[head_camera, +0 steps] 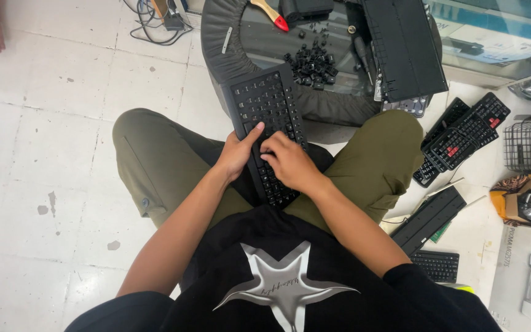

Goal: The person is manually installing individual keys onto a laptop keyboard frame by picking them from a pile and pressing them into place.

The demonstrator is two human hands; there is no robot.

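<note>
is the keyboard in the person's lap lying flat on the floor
No, the black keyboard rests across the lap, its far end leaning on the round table.

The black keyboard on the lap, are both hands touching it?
Touching. The head view shows the left hand gripping the black keyboard at its edge, and the right hand pressing its fingers onto the keys.

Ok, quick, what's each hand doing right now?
Left hand: gripping the left edge of the black keyboard on the lap.
Right hand: fingers curled, pressing on the keys; holding nothing that shows.
</note>
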